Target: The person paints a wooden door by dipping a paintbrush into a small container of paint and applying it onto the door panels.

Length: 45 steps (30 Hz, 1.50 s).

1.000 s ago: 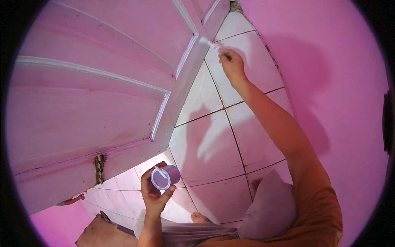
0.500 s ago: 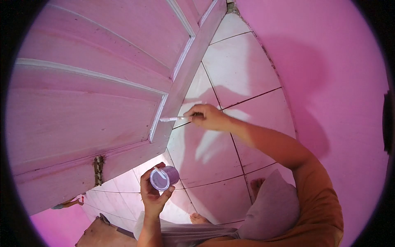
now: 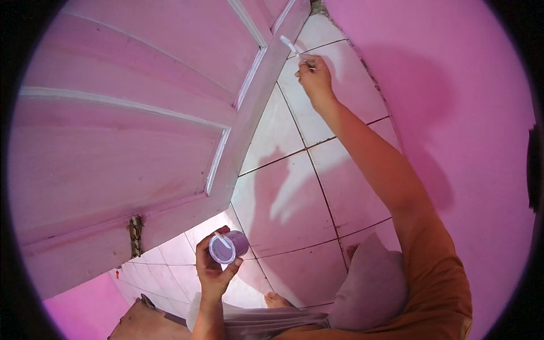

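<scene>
In the head view, a pink panelled door with whitish raised mouldings fills the upper left. Right of the door spreads a floor of pale square tiles with dark joints, and beyond that, farther from the door, a bright pink wall carries broad shadows. A worn metal hinge sits at the door's lower edge. Below the door lie a brown flat piece and, nearer its corner, a tiny red item, too small to identify.

The dark round border of the lens cuts off the door and the wall. Grey cloth over the person's legs hides part of the floor below and right of the door; a bare foot shows only in part. The far end of the brush handle is covered by fingers.

The right hand, just right of the door's upper edge, grasps a slim brush with whitish bristles. Its long axis slants, bristles pointing up-left toward the door; contact cannot be told. Below the door's lower right edge, the left hand grips a small pale purple cup, tilted, its mouth turned toward the camera.
</scene>
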Each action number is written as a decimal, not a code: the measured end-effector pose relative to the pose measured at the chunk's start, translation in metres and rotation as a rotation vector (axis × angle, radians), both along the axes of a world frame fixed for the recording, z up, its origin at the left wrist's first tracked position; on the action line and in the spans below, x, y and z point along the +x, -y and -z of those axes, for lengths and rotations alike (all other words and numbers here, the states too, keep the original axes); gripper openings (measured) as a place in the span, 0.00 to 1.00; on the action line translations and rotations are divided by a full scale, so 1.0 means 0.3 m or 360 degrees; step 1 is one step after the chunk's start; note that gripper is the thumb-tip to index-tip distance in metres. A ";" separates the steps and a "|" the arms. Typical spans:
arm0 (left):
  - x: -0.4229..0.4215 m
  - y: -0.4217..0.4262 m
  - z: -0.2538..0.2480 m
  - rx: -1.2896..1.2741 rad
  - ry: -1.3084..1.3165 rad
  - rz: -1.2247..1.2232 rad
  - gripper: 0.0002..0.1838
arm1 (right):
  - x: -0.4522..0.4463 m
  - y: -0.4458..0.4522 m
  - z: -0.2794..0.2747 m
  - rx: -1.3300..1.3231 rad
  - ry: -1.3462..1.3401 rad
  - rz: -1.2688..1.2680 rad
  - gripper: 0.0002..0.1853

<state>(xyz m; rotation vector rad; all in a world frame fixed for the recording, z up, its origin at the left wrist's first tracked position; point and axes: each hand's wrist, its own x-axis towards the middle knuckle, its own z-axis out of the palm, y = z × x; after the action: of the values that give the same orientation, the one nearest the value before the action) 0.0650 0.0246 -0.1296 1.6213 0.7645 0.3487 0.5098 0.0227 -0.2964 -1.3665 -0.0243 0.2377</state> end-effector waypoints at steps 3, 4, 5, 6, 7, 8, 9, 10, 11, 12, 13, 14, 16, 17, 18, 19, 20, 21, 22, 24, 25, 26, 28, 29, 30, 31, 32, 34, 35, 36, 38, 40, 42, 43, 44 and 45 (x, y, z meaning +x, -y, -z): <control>-0.003 0.000 0.001 0.0050 -0.0017 0.0000 0.40 | -0.096 -0.028 0.028 -0.0202 0.0118 -0.0301 0.09; -0.003 -0.001 -0.002 0.0044 -0.0017 -0.0006 0.40 | -0.158 -0.032 0.035 -0.0350 0.0200 -0.0484 0.09; -0.004 -0.001 -0.002 0.0036 -0.0017 -0.0012 0.40 | -0.246 -0.032 0.042 -0.0287 0.0216 -0.0554 0.08; -0.007 -0.001 0.002 0.0033 -0.0014 -0.0014 0.40 | -0.341 -0.014 0.044 -0.0224 0.0232 -0.0623 0.08; -0.010 -0.003 0.005 0.0028 -0.0009 -0.0013 0.40 | -0.424 0.026 0.016 -0.0128 0.0082 -0.0779 0.07; -0.012 -0.005 0.005 0.0025 -0.0004 -0.0011 0.40 | -0.494 0.063 -0.014 -0.0030 -0.0071 -0.0933 0.07; -0.014 -0.005 0.005 0.0025 -0.0005 -0.0010 0.40 | -0.543 0.099 -0.013 -0.0049 -0.0097 -0.1119 0.08; -0.015 -0.004 0.003 0.0013 0.0004 -0.0017 0.39 | -0.568 0.132 -0.006 -0.0068 -0.0122 -0.1305 0.09; -0.015 -0.003 0.003 0.0001 0.0014 -0.0023 0.39 | -0.569 0.157 -0.011 -0.0069 -0.0121 -0.1304 0.09; -0.017 -0.005 0.003 -0.0001 0.0017 -0.0022 0.39 | -0.564 0.183 -0.016 -0.0168 0.0006 -0.1528 0.09; -0.020 -0.007 0.003 0.0037 -0.0021 -0.0035 0.40 | -0.559 0.198 -0.020 -0.0269 0.0135 -0.1751 0.09; -0.022 -0.008 0.003 0.0074 -0.0059 -0.0049 0.40 | -0.537 0.189 0.003 -0.0275 0.0138 -0.1752 0.09; -0.019 -0.007 0.000 0.0063 -0.0051 -0.0051 0.40 | -0.441 0.137 0.086 -0.0408 0.0377 -0.1700 0.09; -0.018 -0.008 -0.002 0.0058 -0.0049 -0.0051 0.40 | -0.373 0.111 0.119 -0.0352 0.0391 -0.1616 0.08; -0.017 -0.005 -0.003 0.0060 -0.0055 -0.0048 0.40 | -0.297 0.087 0.142 -0.0293 0.0402 -0.1530 0.08; -0.014 -0.001 -0.004 0.0042 -0.0047 -0.0072 0.40 | -0.227 0.070 0.147 -0.0379 0.0293 -0.1452 0.09; -0.014 0.000 -0.004 0.0023 -0.0040 -0.0097 0.41 | -0.161 0.057 0.153 -0.0464 0.0183 -0.1374 0.09; -0.017 -0.003 -0.003 0.0023 -0.0047 -0.0096 0.41 | -0.100 0.046 0.169 -0.0554 0.0242 -0.1192 0.09; -0.021 -0.005 -0.001 0.0042 -0.0060 -0.0083 0.40 | -0.051 0.039 0.187 -0.0644 0.0299 -0.1009 0.09; -0.020 -0.007 0.005 0.0058 -0.0071 -0.0070 0.40 | 0.017 0.034 0.186 -0.0338 -0.0013 -0.0638 0.10; -0.018 -0.008 0.005 0.0055 -0.0072 -0.0064 0.40 | 0.029 0.045 0.140 -0.0356 -0.0151 -0.0497 0.11; -0.015 -0.009 0.005 0.0052 -0.0074 -0.0056 0.40 | 0.024 0.034 0.146 -0.0357 -0.0154 -0.0495 0.11; -0.005 -0.007 0.005 0.0042 -0.0070 -0.0065 0.40 | 0.002 -0.009 0.163 -0.0181 -0.0138 -0.0354 0.12; -0.002 -0.006 0.005 0.0029 -0.0062 -0.0081 0.40 | -0.030 -0.025 0.181 -0.0259 -0.0053 -0.0472 0.12; -0.002 -0.008 0.008 0.0027 -0.0061 -0.0078 0.40 | -0.082 -0.032 0.205 -0.0314 0.0076 -0.0582 0.12; -0.005 -0.012 0.013 0.0045 -0.0062 -0.0066 0.40 | -0.161 -0.029 0.176 -0.0216 0.0043 -0.0645 0.11; -0.007 -0.015 0.016 0.0062 -0.0064 -0.0056 0.41 | -0.237 -0.022 0.161 -0.0214 0.0017 -0.0726 0.10; -0.009 -0.021 0.016 0.0023 -0.0049 -0.0036 0.40 | -0.363 0.033 0.152 -0.0240 -0.0032 -0.1040 0.08; -0.008 -0.023 0.015 -0.0010 -0.0036 -0.0013 0.40 | -0.406 0.070 0.151 -0.0266 -0.0054 -0.1270 0.08; -0.008 -0.025 0.016 -0.0012 -0.0033 -0.0010 0.40 | -0.434 0.109 0.135 -0.0268 -0.0053 -0.1267 0.08; -0.008 -0.027 0.020 -0.0022 -0.0032 -0.0014 0.40 | -0.454 0.171 0.086 -0.0268 0.0107 -0.1982 0.10; -0.006 -0.031 0.021 0.0004 -0.0024 -0.0010 0.40 | -0.421 0.160 0.074 -0.0335 0.0120 -0.1954 0.11; -0.007 -0.035 0.019 0.0028 -0.0023 -0.0003 0.40 | -0.350 0.131 0.094 -0.0345 0.0167 -0.1799 0.10; -0.009 -0.036 0.014 0.0042 -0.0022 0.0004 0.40 | -0.285 0.104 0.134 -0.0288 0.0208 -0.1677 0.08; -0.011 -0.037 0.012 0.0055 -0.0020 0.0010 0.40 | -0.209 0.075 0.191 -0.0316 0.0179 -0.1612 0.08; -0.012 -0.035 0.009 0.0056 -0.0024 0.0010 0.40 | -0.131 0.074 0.177 -0.0360 0.0175 -0.1504 0.07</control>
<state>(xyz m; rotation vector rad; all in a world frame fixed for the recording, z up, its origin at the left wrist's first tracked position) 0.0614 0.0351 -0.1321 1.6606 0.7681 0.3478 0.4705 0.0007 -0.3497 -1.5088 -0.7647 0.9752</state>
